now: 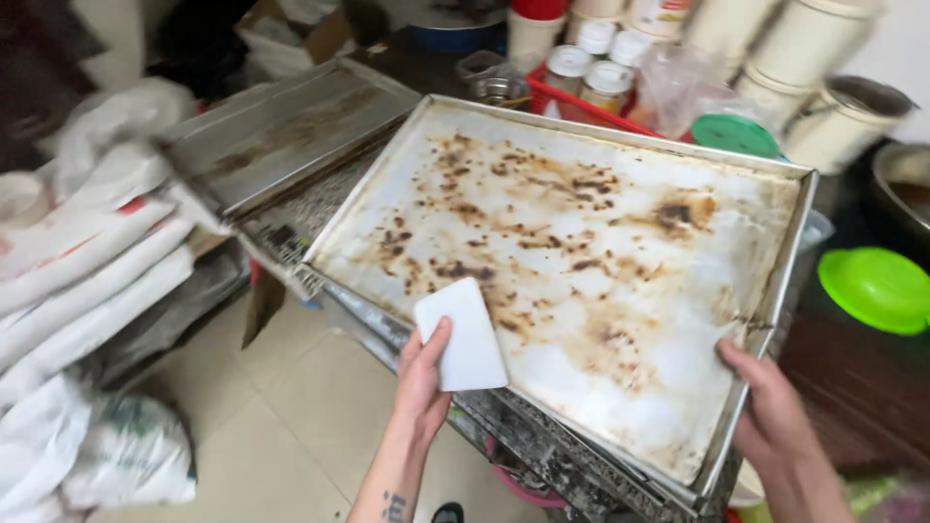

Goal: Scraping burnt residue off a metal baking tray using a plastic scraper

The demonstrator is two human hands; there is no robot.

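Note:
A large rectangular metal baking tray (387, 174) lies tilted across a stack of other trays, its surface blotched with brown burnt residue. My left hand (421, 378) holds a white rectangular plastic scraper (460, 331) with its edge resting on the tray's near left corner. My right hand (770, 412) grips the tray's near right rim, thumb over the edge.
Another metal tray (281, 131) lies to the left. White sacks (87, 271) pile at the far left above a tiled floor. Behind the tray stand jars (586, 73), white containers (814, 39) and a red basket. A green lid (877, 288) sits at right.

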